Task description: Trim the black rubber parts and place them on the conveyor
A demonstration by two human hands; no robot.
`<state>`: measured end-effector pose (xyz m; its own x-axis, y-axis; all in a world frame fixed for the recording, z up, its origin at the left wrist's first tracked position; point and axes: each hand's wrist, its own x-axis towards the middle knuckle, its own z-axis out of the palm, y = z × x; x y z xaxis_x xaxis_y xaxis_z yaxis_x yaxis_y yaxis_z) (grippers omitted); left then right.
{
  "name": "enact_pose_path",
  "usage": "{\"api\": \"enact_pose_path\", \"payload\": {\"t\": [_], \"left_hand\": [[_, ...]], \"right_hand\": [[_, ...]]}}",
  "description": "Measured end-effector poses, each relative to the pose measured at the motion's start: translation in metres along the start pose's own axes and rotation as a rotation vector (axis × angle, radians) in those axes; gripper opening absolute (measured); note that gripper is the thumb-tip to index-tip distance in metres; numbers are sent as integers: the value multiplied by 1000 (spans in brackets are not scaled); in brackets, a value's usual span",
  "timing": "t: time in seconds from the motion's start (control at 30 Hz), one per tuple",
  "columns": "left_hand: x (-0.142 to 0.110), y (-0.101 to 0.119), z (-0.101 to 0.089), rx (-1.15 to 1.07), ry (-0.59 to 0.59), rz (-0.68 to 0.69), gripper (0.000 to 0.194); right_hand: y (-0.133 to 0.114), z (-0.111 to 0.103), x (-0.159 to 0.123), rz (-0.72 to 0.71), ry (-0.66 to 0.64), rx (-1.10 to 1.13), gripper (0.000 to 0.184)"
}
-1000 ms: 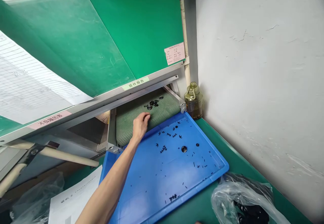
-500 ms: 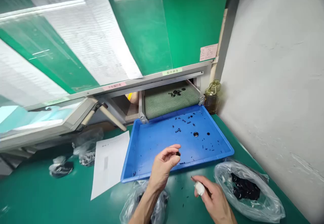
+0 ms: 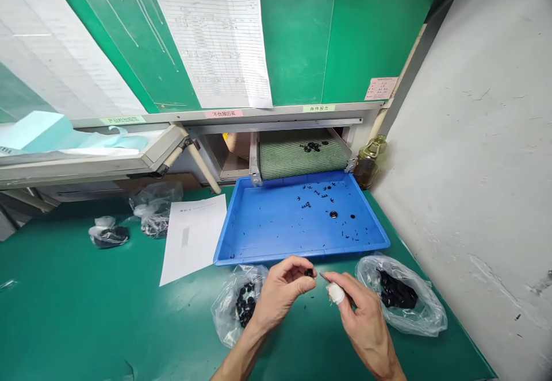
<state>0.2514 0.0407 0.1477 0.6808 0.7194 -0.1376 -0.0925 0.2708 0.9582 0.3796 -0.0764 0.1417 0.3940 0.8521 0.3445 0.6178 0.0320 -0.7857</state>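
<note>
My left hand (image 3: 282,292) pinches a small black ring part (image 3: 309,273) between thumb and fingertips, just in front of the blue tray (image 3: 276,254). My right hand (image 3: 360,318), with a white wrap on its forefinger, holds a thin metal tool (image 3: 324,277) whose tip points at the part. Both hands hover over the green table, between two clear bags of black parts (image 3: 241,303) (image 3: 399,295). More black parts (image 3: 313,146) lie on the green conveyor belt (image 3: 293,160) behind the tray.
Black scraps and a ring (image 3: 333,215) lie scattered in the tray. A paper sheet (image 3: 194,234) sits left of it, with more plastic bags (image 3: 155,214) further left. A bottle (image 3: 371,160) stands in the corner by the white wall. Paper forms hang on the green panel.
My left hand came back from the conveyor belt with a black part and met my right hand in front of the tray. The view has dropped and pulled back.
</note>
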Motion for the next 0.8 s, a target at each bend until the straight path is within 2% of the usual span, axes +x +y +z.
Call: {"api": "enact_pose_path", "payload": {"t": [0.1,0.2,0.4,0.6,0.8], "left_hand": [[-6,-3,-4,-7,-4,12,15],[-12,-4,-8,79,-8,47,9],[-20,-7,-19,214,41,101,17],[-24,-14,-26,59,98,60,15],[-23,-22,-25,-145,139,26,16]], "right_hand": [[-5,3,-2,6,-33,7,29],[-10,6,-2,28,-67,10,29],[-16,12,-3,56,-128,26,28],[-15,16,-5,92,-142,32,28],[-16,20,-5,93,-158,21,28]]}}
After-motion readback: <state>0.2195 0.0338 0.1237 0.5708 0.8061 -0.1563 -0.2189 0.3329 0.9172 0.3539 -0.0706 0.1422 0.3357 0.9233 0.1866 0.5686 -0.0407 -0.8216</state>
